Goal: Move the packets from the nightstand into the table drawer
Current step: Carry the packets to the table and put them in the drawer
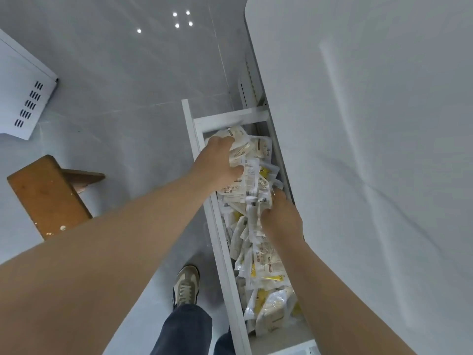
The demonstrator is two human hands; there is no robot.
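At the far left a white metal cabinet with rows of dark vent slots stands on the grey tiled floor. Below it, nearer the person, is a brown wooden stool, its top speckled with pale spots. The bare left arm crosses from the lower left, and the left hand reaches over the far end of the open table drawer. Its fingers and thumb are curled tight around a crumpled bunch of the packets, held just above the ones lying in the drawer.

Low in the middle a beige and brown sneaker rests on the floor beside the drawer front, with a dark jeans leg below it. The drawer is a long, narrow white one, pulled out from under the table, and clear and yellow packets fill it in a loose heap almost from end to end.

The right hand is down in the middle of the drawer. Its thumb and fingers curl into the near side of the same bunch, clamping the wrappers, with the fingertips hidden among them. To the right, the white tabletop overhangs the drawer's inner side.
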